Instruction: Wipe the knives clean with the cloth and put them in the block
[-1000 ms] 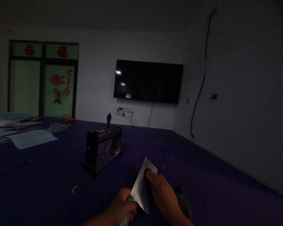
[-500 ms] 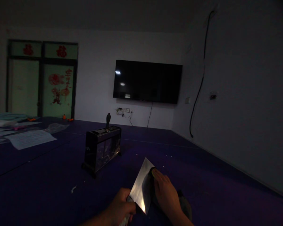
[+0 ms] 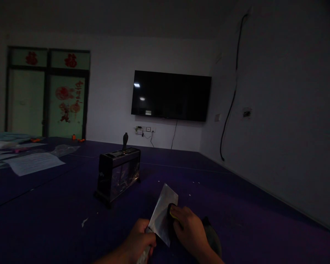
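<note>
Left hand grips cleaver; right hand grasps apparent pad; pad shifted leftward

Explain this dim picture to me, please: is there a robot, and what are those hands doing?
There's no robot, just a person at work bare-handed. A camera worn on the head looks forward and down. The left hand grips a broad metal blade by its handle; the right hand holds a dark, partly yellow pad against its flat side. On the purple surface stands a dark box with a black grip rising from its top; papers lie farther left. A black screen hangs on the far wall.
</note>
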A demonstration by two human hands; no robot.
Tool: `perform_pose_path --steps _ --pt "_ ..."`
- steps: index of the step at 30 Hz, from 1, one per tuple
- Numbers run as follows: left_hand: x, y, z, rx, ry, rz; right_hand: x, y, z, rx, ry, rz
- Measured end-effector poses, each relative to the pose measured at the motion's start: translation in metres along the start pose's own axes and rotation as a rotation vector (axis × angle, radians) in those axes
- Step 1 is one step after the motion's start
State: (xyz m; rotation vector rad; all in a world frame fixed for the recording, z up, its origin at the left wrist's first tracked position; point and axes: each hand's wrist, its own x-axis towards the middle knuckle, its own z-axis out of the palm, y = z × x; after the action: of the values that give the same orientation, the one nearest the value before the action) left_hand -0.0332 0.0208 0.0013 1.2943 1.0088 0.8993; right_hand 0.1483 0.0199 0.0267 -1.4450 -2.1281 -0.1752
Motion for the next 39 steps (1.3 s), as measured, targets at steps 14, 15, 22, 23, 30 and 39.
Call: perform_pose_path --steps 14,15,22,23,30,39 --pt "-0.002 -0.001 0.001 0.026 -0.061 0.057 -0.001 -0.004 0.000 0.056 -0.008 -0.204" --pt "-0.002 -0.002 0.001 0.030 -0.066 0.062 0.000 -0.005 0.000 0.055 -0.014 -0.223" --pt "-0.001 -0.002 0.000 0.049 -0.110 0.065 0.001 -0.008 0.001 -0.021 0.012 -0.292" --pt "-0.001 -0.002 0.000 0.051 -0.108 0.067 0.001 -0.008 0.001 -0.031 0.014 -0.289" --pt "0.000 -0.004 -0.001 0.034 -0.043 0.056 0.002 -0.004 0.003 -0.037 0.031 -0.153" --pt "0.000 -0.002 0.002 -0.008 0.020 0.008 0.000 0.001 0.006 0.025 0.005 -0.141"
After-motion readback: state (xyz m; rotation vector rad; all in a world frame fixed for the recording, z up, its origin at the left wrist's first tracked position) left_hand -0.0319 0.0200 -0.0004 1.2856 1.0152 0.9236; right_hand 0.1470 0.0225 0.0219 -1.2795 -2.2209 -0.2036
